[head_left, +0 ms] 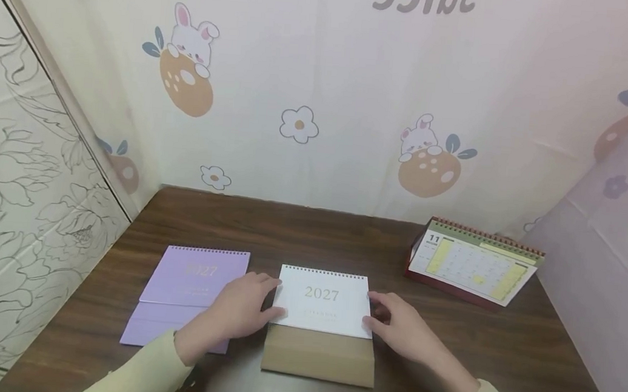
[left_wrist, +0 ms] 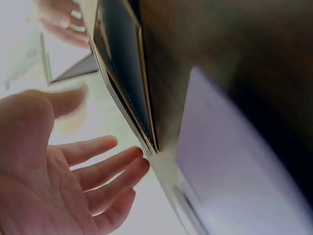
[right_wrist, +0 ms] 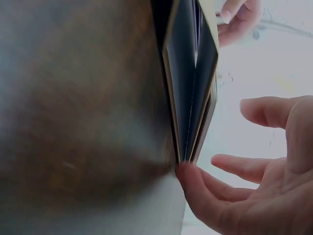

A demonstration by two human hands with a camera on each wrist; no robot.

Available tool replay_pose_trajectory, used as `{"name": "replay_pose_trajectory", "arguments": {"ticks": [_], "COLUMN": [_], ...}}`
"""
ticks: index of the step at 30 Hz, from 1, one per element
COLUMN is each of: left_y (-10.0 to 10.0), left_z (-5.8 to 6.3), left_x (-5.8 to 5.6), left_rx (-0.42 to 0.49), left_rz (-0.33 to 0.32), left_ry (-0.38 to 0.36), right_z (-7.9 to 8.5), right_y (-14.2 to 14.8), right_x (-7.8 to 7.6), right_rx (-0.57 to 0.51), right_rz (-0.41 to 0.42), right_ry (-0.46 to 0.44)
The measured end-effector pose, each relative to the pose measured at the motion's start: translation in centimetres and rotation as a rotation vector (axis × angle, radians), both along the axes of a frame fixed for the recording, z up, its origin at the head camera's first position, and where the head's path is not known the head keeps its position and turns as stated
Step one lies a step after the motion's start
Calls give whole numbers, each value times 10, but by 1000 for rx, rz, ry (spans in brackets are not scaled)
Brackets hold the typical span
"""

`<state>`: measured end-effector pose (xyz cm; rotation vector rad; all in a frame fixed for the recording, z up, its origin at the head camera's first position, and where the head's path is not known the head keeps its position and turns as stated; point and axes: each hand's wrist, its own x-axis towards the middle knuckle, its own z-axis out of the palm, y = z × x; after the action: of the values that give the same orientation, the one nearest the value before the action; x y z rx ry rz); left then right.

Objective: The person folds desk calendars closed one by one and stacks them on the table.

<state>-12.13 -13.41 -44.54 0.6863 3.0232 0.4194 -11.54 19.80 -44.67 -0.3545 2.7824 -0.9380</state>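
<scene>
A white desk calendar (head_left: 321, 312) marked 2027 stands in the middle of the table on a tan folding base. My left hand (head_left: 240, 306) is at its left edge, thumb and fingers spread apart. On the opposite side, my right hand (head_left: 403, 327) has its fingertips right at the right edge. The left wrist view shows relaxed fingers (left_wrist: 115, 171) beside the calendar's folded side (left_wrist: 120, 88). In the right wrist view, a loosely bent finger (right_wrist: 198, 188) meets the corner of the folded stand (right_wrist: 181, 112). Neither hand curls around the calendar.
A purple 2027 calendar (head_left: 187, 287) lies to the left, partly covered by my left forearm. At the back right, a calendar with a red base (head_left: 473, 265) stands tilted, showing month 11. A printed curtain (head_left: 348, 101) hangs behind the dark wooden table (head_left: 311, 232).
</scene>
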Motion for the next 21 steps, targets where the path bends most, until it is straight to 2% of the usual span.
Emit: {"name": "replay_pose_trajectory", "arguments": {"ticks": [4, 9, 14, 21], "left_y": [-2, -1, 1, 4], "left_z": [3, 1, -6, -15], "left_x": [17, 33, 44, 52], "left_rx": [-91, -155, -182, -234], "left_rz": [-89, -186, -260, -332], "left_ry": [93, 141, 173, 191], "right_z": [1, -1, -6, -8], "right_y": [1, 0, -1, -4], "right_x": [18, 37, 50, 58], "right_rx": [49, 82, 118, 174], "right_rz": [90, 158, 211, 360], "right_ry": [96, 137, 125, 155]}}
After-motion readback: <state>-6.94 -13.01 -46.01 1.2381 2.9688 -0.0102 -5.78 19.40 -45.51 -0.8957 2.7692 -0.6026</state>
